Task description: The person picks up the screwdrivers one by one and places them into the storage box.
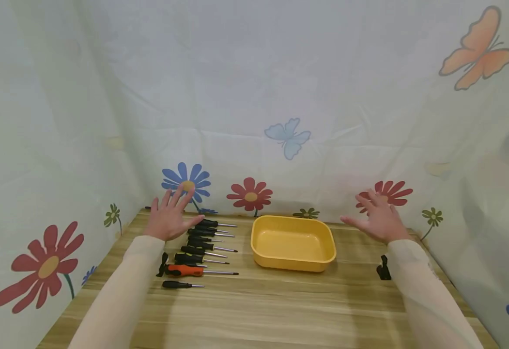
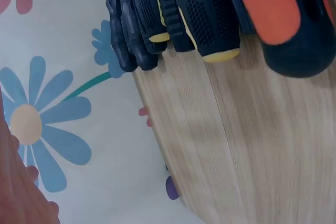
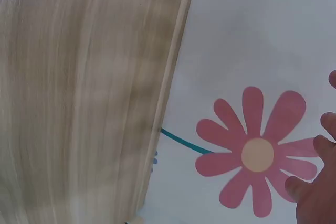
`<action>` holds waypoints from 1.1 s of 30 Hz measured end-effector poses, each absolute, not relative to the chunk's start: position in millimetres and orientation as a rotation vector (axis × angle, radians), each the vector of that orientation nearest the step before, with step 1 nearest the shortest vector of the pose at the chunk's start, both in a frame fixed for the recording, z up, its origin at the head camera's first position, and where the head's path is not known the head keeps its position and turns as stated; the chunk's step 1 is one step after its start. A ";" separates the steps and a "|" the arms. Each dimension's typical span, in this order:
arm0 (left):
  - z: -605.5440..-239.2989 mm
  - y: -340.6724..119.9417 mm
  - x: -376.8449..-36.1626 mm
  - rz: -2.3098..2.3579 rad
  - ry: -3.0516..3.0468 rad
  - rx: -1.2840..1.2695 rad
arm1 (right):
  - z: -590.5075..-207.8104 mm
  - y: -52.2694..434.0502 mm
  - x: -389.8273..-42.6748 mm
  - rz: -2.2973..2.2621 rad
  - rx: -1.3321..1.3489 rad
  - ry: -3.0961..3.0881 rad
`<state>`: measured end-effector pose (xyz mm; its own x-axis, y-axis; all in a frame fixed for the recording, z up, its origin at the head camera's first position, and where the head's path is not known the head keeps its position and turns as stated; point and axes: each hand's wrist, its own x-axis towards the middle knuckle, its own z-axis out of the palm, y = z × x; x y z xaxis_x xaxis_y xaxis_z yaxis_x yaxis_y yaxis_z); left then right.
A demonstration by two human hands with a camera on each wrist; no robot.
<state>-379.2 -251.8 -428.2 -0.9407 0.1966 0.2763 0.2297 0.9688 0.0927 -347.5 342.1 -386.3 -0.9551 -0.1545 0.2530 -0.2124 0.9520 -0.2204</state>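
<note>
Hovering with fingers spread and holding nothing, the left hand (image 1: 169, 217) is floating left of centre, just beside the row of black-handled screwdrivers (image 1: 202, 245) lying on the wooden counter (image 1: 280, 300). The right hand (image 1: 378, 220) is likewise hanging spread and empty, right of the yellow rectangular plastic tray (image 1: 293, 242).

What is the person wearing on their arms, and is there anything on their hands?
Both arms are covered by long, close-fitting sleeves of a pale cream, slightly sheer fabric, ending at the wrists. The left hand and right hand are bare: no gloves or rings show. A small black strap or clip hangs under each forearm near the wrist, probably part of the wrist camera mounts.
</note>
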 end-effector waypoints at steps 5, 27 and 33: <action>-431.8 -250.8 -376.3 -0.146 -2.851 -0.321 | -395.3 338.5 -349.6 0.409 0.278 -2.874; -446.8 -246.4 -361.0 -0.202 -2.838 -0.379 | -424.1 317.8 -341.3 0.647 0.195 -2.973; -446.2 -245.2 -352.7 -0.198 -2.823 -0.409 | -434.7 314.2 -342.0 0.738 0.176 -2.945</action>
<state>-352.7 -245.2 -446.2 -0.9202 0.2575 0.2947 0.2961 0.9505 0.0943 -342.0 314.2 -434.7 -0.9883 -0.0878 0.1248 -0.1363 0.8759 -0.4629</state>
